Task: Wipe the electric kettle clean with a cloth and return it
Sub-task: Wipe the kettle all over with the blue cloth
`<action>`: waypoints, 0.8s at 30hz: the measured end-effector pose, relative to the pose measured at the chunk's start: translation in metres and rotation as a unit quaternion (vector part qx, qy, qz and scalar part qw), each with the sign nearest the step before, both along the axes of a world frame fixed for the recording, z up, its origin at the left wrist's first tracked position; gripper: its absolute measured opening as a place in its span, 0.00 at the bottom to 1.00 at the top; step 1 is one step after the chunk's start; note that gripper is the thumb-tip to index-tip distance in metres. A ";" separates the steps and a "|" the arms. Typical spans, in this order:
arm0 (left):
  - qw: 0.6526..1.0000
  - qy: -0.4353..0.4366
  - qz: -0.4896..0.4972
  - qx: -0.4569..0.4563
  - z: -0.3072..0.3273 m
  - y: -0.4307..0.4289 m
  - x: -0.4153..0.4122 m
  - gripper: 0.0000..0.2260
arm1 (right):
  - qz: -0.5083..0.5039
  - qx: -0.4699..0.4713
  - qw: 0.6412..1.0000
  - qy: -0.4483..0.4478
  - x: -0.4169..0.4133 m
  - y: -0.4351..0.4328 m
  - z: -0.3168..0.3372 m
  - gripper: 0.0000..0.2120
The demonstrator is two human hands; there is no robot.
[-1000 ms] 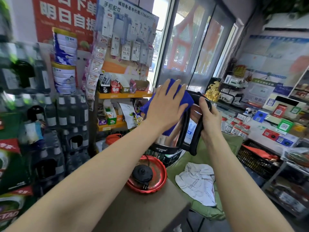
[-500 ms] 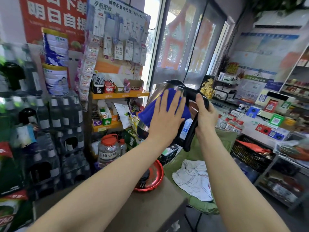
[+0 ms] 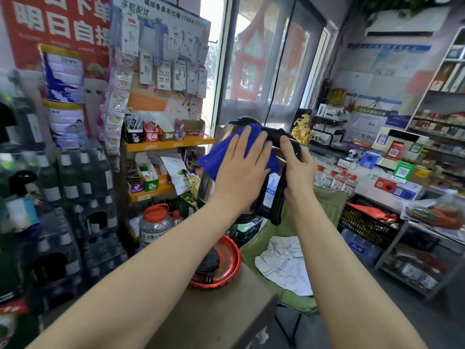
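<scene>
A steel electric kettle [image 3: 205,190] with a black lid and black handle is held up in the air in front of me. My right hand [image 3: 298,170] grips its handle from the right. My left hand [image 3: 242,172] lies flat, fingers spread, pressing a blue cloth [image 3: 216,157] against the kettle's side; the cloth covers much of the body. Below, the black kettle base [image 3: 210,260] with its plug sits in a red round tray [image 3: 230,263] on the brown table [image 3: 214,311].
Shelves of snacks [image 3: 161,144] and stacked bottle crates [image 3: 75,210] stand on the left. A big jar with an orange lid [image 3: 156,222] is beyond the table. A green-covered chair with a white rag [image 3: 286,263] is right of the table. A shop counter [image 3: 392,182] runs along the right.
The kettle has been turned more upright and raised relative to the tray. My left hand with the cloth has slid over its side towards the lid. The view has shifted slightly.
</scene>
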State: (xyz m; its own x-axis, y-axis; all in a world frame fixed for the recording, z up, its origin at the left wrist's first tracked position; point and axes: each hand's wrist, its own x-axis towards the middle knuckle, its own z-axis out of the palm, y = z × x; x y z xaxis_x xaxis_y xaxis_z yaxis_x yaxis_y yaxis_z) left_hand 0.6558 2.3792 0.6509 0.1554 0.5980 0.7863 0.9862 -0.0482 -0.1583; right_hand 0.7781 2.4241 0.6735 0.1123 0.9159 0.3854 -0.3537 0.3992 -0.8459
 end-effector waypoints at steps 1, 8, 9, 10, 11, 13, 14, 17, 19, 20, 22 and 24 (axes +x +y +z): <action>1.000 0.001 -0.002 0.005 -0.008 -0.004 0.001 0.27 | -0.002 -0.001 1.000 0.007 0.000 -0.001 0.000 0.10; 0.992 -0.128 0.004 -0.005 -0.043 -0.016 -0.010 0.30 | -0.012 -0.038 0.998 0.041 0.004 0.001 -0.002 0.10; 0.985 -0.174 -0.003 -0.015 -0.043 -0.015 -0.013 0.30 | -0.013 -0.041 0.998 0.046 0.004 0.001 -0.002 0.09; 0.975 -0.223 -0.015 -0.021 -0.041 -0.015 -0.016 0.30 | -0.010 -0.044 0.998 0.051 0.005 0.001 -0.002 0.09; 0.962 -0.271 -0.033 -0.022 -0.039 -0.015 -0.019 0.29 | -0.005 -0.046 0.998 0.053 0.006 0.001 -0.003 0.09; 0.928 -0.366 -0.072 -0.020 -0.032 -0.016 -0.025 0.28 | 0.006 -0.044 0.998 0.048 0.007 0.001 -0.002 0.09; 0.909 -0.408 -0.086 -0.020 -0.027 -0.016 -0.027 0.28 | 0.010 -0.040 0.998 0.045 0.008 0.001 0.000 0.09; 0.890 -0.446 -0.097 0.000 -0.008 -0.018 -0.031 0.27 | 0.020 -0.026 0.998 0.053 0.010 0.003 0.006 0.14; 0.916 -0.393 -0.074 0.017 0.004 -0.018 -0.027 0.28 | 0.019 -0.018 0.997 0.072 0.009 0.005 0.012 0.13; 0.936 -0.348 -0.048 0.026 0.009 -0.016 -0.024 0.29 | 0.018 -0.016 0.996 0.082 0.008 0.005 0.015 0.11; 0.969 -0.243 0.009 0.042 0.016 -0.013 -0.014 0.31 | 0.016 -0.015 0.994 0.103 0.005 0.005 0.020 0.09; 0.989 -0.136 0.040 0.044 0.018 -0.008 -0.004 0.32 | 0.012 -0.024 0.992 0.120 0.004 0.007 0.022 0.11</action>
State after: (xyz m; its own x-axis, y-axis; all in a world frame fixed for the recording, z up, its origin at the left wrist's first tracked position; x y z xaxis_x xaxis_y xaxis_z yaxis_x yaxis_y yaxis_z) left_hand 0.6518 2.3710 0.6692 -0.1129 0.5276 0.8420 0.9931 0.0331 0.1125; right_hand 0.7818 2.4308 0.6953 0.1732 0.9361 0.3062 -0.5556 0.3496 -0.7544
